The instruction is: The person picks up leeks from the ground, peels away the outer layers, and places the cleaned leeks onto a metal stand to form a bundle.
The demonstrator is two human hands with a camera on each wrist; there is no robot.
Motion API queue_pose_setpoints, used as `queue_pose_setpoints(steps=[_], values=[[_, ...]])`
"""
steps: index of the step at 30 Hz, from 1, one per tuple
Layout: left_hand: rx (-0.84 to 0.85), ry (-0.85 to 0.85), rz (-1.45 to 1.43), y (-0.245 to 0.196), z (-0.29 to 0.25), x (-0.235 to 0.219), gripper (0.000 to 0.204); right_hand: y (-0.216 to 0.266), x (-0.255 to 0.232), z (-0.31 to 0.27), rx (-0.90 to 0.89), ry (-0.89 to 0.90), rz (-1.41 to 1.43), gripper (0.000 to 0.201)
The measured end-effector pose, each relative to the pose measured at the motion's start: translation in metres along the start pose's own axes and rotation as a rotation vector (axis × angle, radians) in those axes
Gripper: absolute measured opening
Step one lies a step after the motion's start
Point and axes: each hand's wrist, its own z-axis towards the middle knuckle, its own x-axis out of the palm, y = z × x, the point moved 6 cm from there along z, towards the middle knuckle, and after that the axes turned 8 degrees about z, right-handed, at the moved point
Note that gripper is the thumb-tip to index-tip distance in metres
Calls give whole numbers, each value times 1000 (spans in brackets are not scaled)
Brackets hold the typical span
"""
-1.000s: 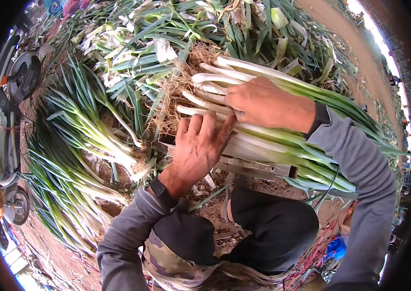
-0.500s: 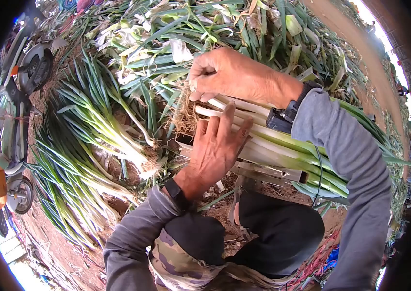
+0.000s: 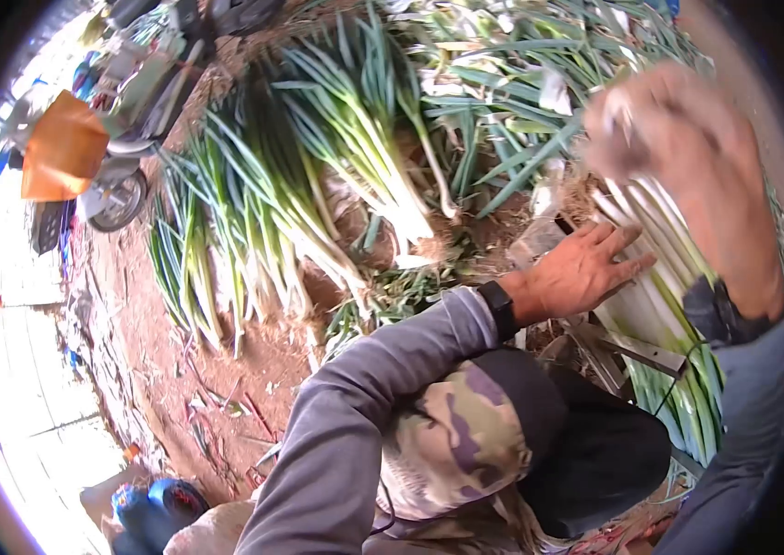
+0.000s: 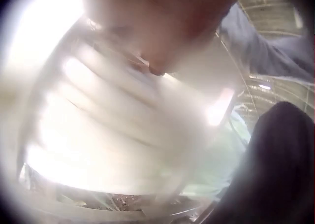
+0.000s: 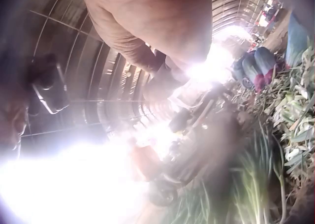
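Observation:
In the head view, my left hand (image 3: 581, 273) rests with straight, spread fingers on the white stalks of a row of long green onions (image 3: 660, 310). The row lies across a low metal frame (image 3: 642, 350), its roots (image 3: 581, 199) toward the far end. My right hand (image 3: 665, 125) is raised above that root end and blurred by motion. Its fingers curl round a pale scrap (image 5: 165, 86), seen beneath them in the right wrist view. Pale stalks (image 4: 108, 120) fill the left wrist view, blurred and close.
More bunches of green onions (image 3: 271, 213) lie on the dirt floor (image 3: 253, 384) to the left. A heap of trimmed leaves (image 3: 549, 55) covers the ground at the back. A motorbike-like vehicle (image 3: 114, 199) with an orange panel stands at the far left.
My right hand has gone from the stalks to the root end, then up and away with a pale scrap. My left hand stays on the stalks. The head view has turned left.

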Motion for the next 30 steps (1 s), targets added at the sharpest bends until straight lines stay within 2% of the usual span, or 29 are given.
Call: queue_pose_setpoints(steps=[1, 3, 4, 5, 6, 7, 8, 9, 10, 12, 14, 15, 16, 18, 19, 20, 22, 24, 25, 26, 28, 30], values=[[15, -68, -86, -2, -5, -12, 51, 6, 9, -12, 41, 23, -111, 16], [-88, 61, -168, 8, -41, -36, 48, 18, 11, -39, 29, 90, -322, 10], [-139, 120, -206, 15, -66, -54, 47, 25, 1, -50, -39, 110, -451, 9], [-305, 119, -213, 30, -98, -70, 43, 32, -9, -61, -109, 122, -579, 9], [-470, 120, -220, 43, -137, -82, 40, 48, -32, -70, -89, 175, -653, 11], [-692, -1, -271, 57, -181, -90, 36, 64, -54, -79, -72, 229, -727, 16], [-913, -128, -322, 71, -236, -92, 33, 87, -66, -92, -50, 150, -750, 20], [-1084, -114, -67, 87, -302, -89, 33, 109, -77, -105, -26, 71, -770, 26], [-1419, -52, -150, 98, -366, -84, 34, 130, -81, -131, -92, -204, -769, 24], [-1781, -339, -491, 95, -445, -95, 33, 166, -57, -139, 21, -72, -615, 24], [-1884, -521, -534, 89, -495, -102, 32, 179, -52, -172, -134, -81, -452, 26], [-1883, -646, -598, 90, -517, -99, 32, 170, -43, -192, -80, -18, -307, 31], [-1878, -679, -599, 92, -522, -97, 33, 155, -33, -207, -25, 45, -159, 39], [-1865, -749, -595, 107, -524, -98, 34, 111, 3, -202, 228, 173, -521, 16], [-1839, -730, -540, 118, -522, -100, 33, 85, 27, -197, 353, 239, -699, 15], [-1837, -759, -541, 133, -530, -91, 34, 57, 61, -175, 447, 198, -841, 28], [-1887, -551, -318, 153, -522, -95, 37, 8, 78, -165, 374, 202, -989, 38], [-1909, -559, -206, 173, -533, -80, 40, -28, 83, -156, 238, 259, -1142, 42], [-1898, -580, -181, 181, -536, -74, 42, -40, 88, -147, 229, 251, -1095, 43], [-1913, -471, -65, 189, -539, -71, 41, -49, 96, -138, 224, 241, -1046, 43], [-1823, -451, -23, 204, -544, -63, 40, -76, 108, -123, 246, 238, -952, 42], [-1820, -395, 19, 212, -546, -59, 44, -115, 116, -111, 289, 250, -860, 39]])
